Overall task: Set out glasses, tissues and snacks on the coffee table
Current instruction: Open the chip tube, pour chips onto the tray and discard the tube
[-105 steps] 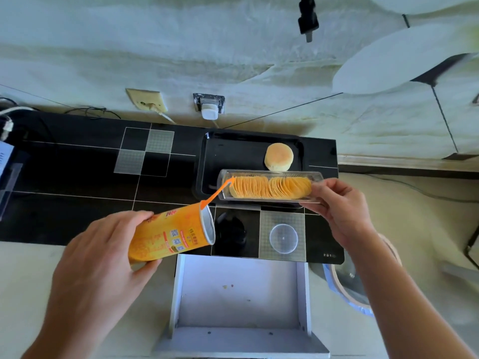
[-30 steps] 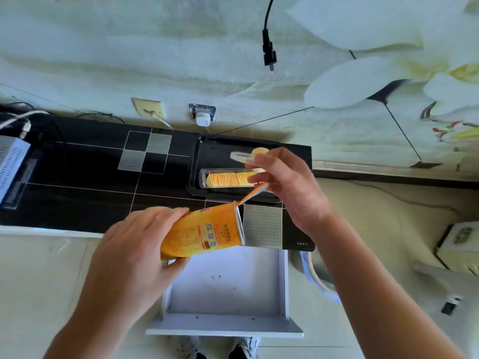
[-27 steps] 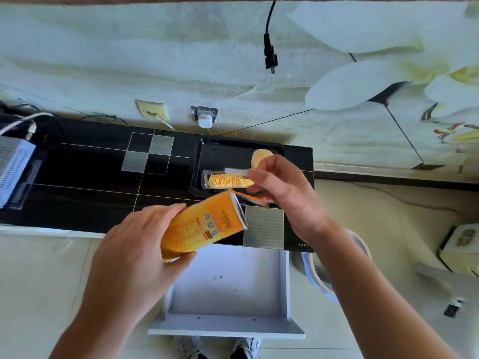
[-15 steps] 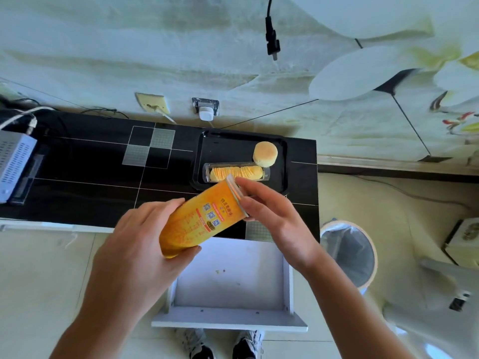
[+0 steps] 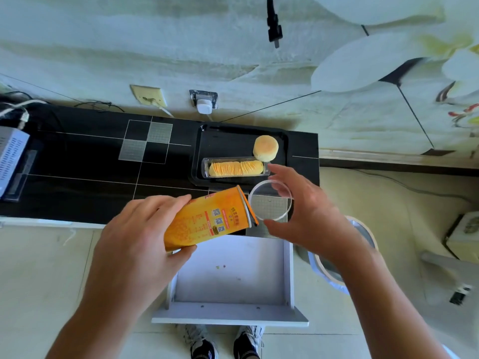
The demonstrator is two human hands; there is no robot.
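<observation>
My left hand [image 5: 140,237] grips an orange crisp canister [image 5: 207,220], tilted with its open mouth pointing right. My right hand [image 5: 308,216] holds a clear round plastic lid [image 5: 270,203] by its rim, right beside the canister's mouth. On the black tray [image 5: 228,137] lies a clear plastic sleeve of stacked crisps [image 5: 236,168], with a round golden pastry [image 5: 265,148] just behind its right end. The tray rests on the black tiled table [image 5: 77,164].
An open white drawer [image 5: 233,275] juts out below the table in front of my feet. A bin with a liner [image 5: 363,237] stands on the floor at right. A white router box [image 5: 10,154] and cables sit at the table's left end.
The crisp sleeve went from my right hand onto the tray. My right hand then dropped to the table and now holds the clear lid at the canister's mouth.
</observation>
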